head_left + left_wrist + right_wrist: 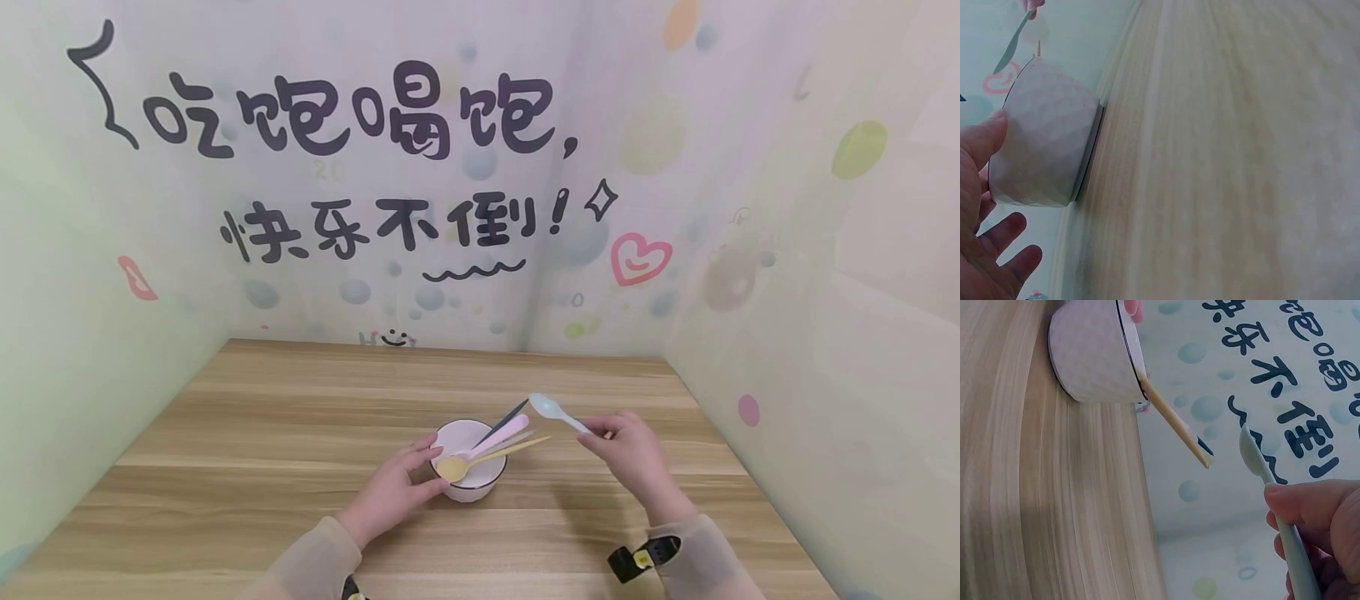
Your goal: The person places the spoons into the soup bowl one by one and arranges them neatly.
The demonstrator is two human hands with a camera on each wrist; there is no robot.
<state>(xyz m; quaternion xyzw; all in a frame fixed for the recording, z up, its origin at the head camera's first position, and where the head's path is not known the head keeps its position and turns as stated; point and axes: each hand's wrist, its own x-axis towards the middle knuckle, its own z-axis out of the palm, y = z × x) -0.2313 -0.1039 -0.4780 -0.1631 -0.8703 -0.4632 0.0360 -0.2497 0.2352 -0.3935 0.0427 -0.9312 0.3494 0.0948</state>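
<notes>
A white bowl (pixel 468 493) with a dark rim stands on the table, its outside dimpled in the left wrist view. My left hand (pixel 397 487) holds the bowl at its left side, thumb at the near side and fingers at the rim. Inside lean a yellow spoon (pixel 454 468), a pink handle (pixel 513 427), a dark blue handle (pixel 504 421) and a thin pale one, their lower ends partly hidden. To the right of the bowl, my right hand (pixel 628 454) pinches a light blue spoon (pixel 549 407) by its handle, above the table. The spoon's head points left, apart from the bowl.
The wood-grained table (pixel 300 417) meets a printed back wall (pixel 375 292) with dark lettering. Pale side walls stand at left and right. A black band (pixel 660 550) with a small device sits on my right wrist.
</notes>
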